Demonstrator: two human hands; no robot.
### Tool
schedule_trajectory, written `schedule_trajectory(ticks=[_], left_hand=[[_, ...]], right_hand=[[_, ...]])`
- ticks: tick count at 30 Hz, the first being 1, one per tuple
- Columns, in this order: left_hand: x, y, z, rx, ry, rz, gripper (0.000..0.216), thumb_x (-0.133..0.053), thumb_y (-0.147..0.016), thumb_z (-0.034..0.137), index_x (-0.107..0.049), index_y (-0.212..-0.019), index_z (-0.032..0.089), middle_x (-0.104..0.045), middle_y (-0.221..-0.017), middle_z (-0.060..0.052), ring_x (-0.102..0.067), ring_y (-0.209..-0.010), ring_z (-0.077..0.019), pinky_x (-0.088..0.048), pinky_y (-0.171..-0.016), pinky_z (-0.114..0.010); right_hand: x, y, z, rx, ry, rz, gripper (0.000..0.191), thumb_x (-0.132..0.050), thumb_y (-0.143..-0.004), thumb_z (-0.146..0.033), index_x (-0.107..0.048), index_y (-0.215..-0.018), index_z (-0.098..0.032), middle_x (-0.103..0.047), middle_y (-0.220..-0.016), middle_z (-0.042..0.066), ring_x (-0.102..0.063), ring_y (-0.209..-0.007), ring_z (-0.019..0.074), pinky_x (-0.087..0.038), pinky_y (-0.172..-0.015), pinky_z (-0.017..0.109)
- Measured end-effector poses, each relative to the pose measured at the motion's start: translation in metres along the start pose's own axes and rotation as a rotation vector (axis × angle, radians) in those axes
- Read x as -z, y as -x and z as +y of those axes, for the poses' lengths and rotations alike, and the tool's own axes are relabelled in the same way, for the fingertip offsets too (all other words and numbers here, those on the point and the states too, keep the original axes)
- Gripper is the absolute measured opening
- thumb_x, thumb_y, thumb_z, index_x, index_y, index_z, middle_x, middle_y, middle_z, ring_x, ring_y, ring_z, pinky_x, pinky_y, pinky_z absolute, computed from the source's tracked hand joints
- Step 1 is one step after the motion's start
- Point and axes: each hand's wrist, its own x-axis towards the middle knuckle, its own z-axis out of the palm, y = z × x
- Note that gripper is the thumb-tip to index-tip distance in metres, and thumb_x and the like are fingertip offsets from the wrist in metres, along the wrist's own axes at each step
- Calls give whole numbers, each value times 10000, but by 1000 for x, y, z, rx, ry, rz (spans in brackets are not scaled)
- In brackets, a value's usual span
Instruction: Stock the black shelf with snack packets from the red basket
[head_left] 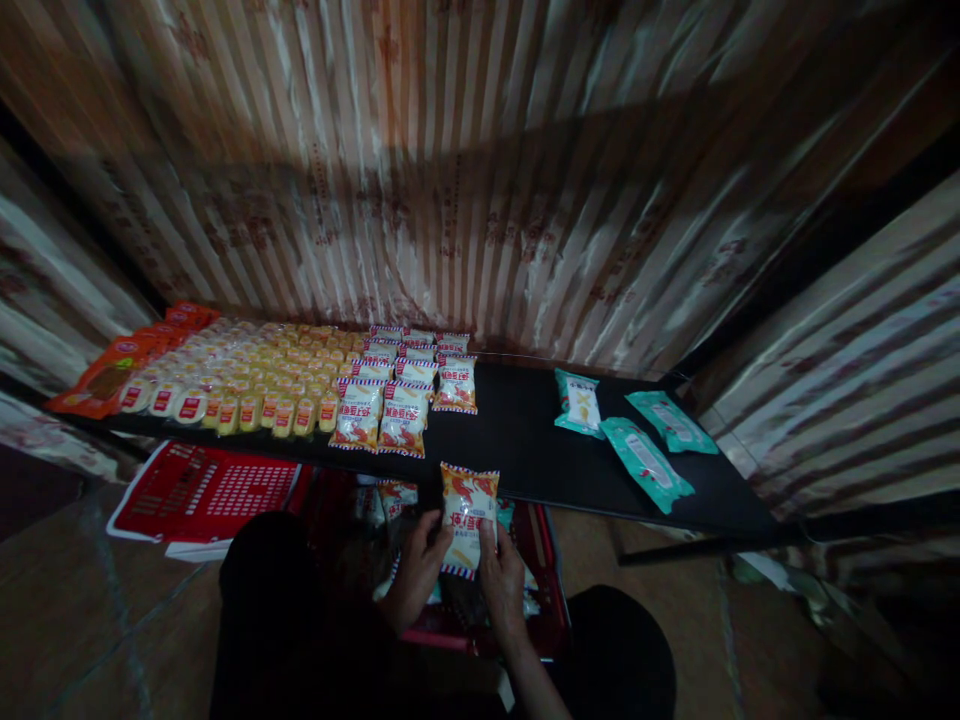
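Between my two hands is a snack bag (469, 515) with an orange and white front, its printing upside down to me. My left hand (417, 565) grips its left edge, and my right hand (504, 580) grips the right edge with the thumb on the front. Below the bag stands a red basket (551, 560) with more packets in it, partly hidden by my hands. Ahead, on the black shelf (510, 430), matching snack bags (405, 415) lie in overlapping rows.
Left on the shelf are rows of small wrapped yellow and white cakes (255, 385) and orange packets (120, 365). Several teal packets (649, 465) lie at the right. A red basket (217, 490) sits on the floor at left. Corrugated sheeting (450, 180) rises behind.
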Motion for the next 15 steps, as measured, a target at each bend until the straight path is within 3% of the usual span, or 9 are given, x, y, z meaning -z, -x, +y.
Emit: schedule_trajectory(ticks=[8, 12, 15], left_hand=[[-1, -1, 0, -19, 47, 12, 526, -650, -681, 564, -599, -1011, 157, -693, -1029, -99, -645, -938, -241, -507, -811, -326], [4, -4, 7, 40, 30, 108, 604, -641, -660, 593, -581, -1076, 159, -681, -1043, -109, -642, -933, -246, -512, -718, -304], [12, -13, 12, -2, 48, 204, 689, -641, -644, 614, -539, -1156, 164, -644, -1118, -133, -630, -961, -249, -505, -662, -287]], right_hand=[[0, -3, 0, -42, -108, -33, 583, -562, -722, -663, -679, -1002, -166, -729, -814, 83, -666, -730, 254, -526, -633, 328], [2, -4, -2, -74, -140, -74, 596, -623, -679, -653, -680, -1001, -154, -731, -837, 87, -667, -730, 262, -531, -618, 335], [6, -4, -5, -77, -119, -121, 582, -683, -630, -633, -713, -964, -158, -733, -828, 80, -660, -715, 259, -522, -582, 325]])
